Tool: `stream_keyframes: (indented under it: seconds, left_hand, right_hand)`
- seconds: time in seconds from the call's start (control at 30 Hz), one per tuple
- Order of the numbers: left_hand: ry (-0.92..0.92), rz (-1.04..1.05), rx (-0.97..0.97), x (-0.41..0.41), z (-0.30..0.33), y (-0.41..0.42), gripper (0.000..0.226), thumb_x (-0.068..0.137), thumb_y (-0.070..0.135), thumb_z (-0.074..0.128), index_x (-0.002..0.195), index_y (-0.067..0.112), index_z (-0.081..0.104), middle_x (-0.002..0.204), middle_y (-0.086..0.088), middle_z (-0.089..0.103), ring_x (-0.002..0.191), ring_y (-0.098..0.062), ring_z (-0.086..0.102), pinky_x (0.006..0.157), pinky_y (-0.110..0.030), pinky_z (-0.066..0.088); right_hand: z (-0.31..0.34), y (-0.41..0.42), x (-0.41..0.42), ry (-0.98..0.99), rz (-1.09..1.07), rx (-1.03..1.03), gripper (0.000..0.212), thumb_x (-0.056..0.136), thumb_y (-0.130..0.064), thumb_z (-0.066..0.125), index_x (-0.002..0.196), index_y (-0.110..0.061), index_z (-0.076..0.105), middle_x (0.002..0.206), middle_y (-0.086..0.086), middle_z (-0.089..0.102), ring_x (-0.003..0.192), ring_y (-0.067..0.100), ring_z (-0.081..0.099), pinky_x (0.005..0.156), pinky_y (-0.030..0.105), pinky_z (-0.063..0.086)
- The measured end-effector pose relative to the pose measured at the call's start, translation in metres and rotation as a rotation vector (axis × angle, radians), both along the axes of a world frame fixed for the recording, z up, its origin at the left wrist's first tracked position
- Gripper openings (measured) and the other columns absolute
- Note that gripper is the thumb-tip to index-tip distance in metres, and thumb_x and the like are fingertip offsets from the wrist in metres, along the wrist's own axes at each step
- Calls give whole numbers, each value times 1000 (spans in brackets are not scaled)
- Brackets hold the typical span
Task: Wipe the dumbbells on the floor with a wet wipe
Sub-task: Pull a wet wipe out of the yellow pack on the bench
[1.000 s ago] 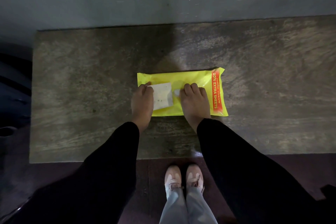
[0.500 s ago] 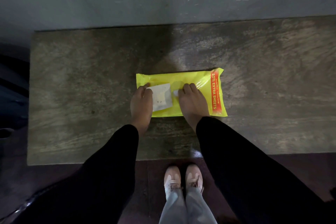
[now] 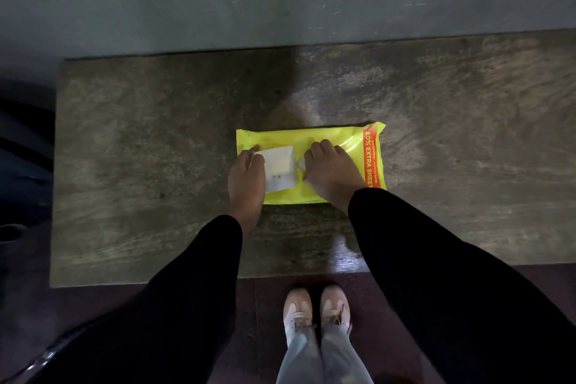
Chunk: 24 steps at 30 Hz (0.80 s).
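The task is at its very beginning. The yellow wipe pack [image 3: 311,162] lies flat on the worn table [image 3: 140,150]. The left hand [image 3: 244,179] pinches the edge of the white flap [image 3: 279,173], which is peeled back to the left. The right hand [image 3: 332,170] rests on the pack with curled fingers at the opening — it seems to grip a wipe, but in the dim light I cannot be sure. No dumbbells are in view, so all the wiping is left to do.
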<state>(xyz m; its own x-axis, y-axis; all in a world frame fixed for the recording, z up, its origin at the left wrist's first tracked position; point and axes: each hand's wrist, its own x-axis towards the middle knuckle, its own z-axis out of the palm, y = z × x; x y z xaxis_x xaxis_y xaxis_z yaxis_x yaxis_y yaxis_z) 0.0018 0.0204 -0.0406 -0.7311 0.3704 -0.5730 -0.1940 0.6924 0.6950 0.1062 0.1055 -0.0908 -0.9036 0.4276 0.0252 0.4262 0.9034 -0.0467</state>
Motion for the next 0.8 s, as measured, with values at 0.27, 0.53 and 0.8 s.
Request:
stream_keyframes:
  seconds: [0.27, 0.53, 0.8]
  left_hand:
    - [-34, 1, 7, 2, 3, 2, 34, 94, 13, 38, 124, 12, 56, 105, 0, 51, 92, -15, 47, 69, -24, 35]
    - [-30, 10, -12, 2, 3, 3, 33, 94, 14, 39, 121, 12, 57, 100, 2, 50, 91, -15, 46, 70, -24, 32]
    - [-21, 11, 7, 2, 1, 1, 34, 94, 13, 40, 124, 14, 56, 104, 1, 51, 95, -15, 47, 77, -24, 34]
  right_hand:
    - [4, 0, 10, 146, 10, -4, 22, 63, -15, 35, 71, -2, 51, 62, 12, 56, 52, 26, 55, 40, 25, 38]
    - [2, -13, 22, 135, -12, 69, 25, 75, -11, 47, 81, -8, 70, 74, 6, 63, 62, 23, 59, 48, 25, 42]
    - [7, -10, 15, 53, -28, 29, 32, 68, -12, 36, 61, -12, 67, 63, 4, 61, 53, 22, 58, 44, 23, 40]
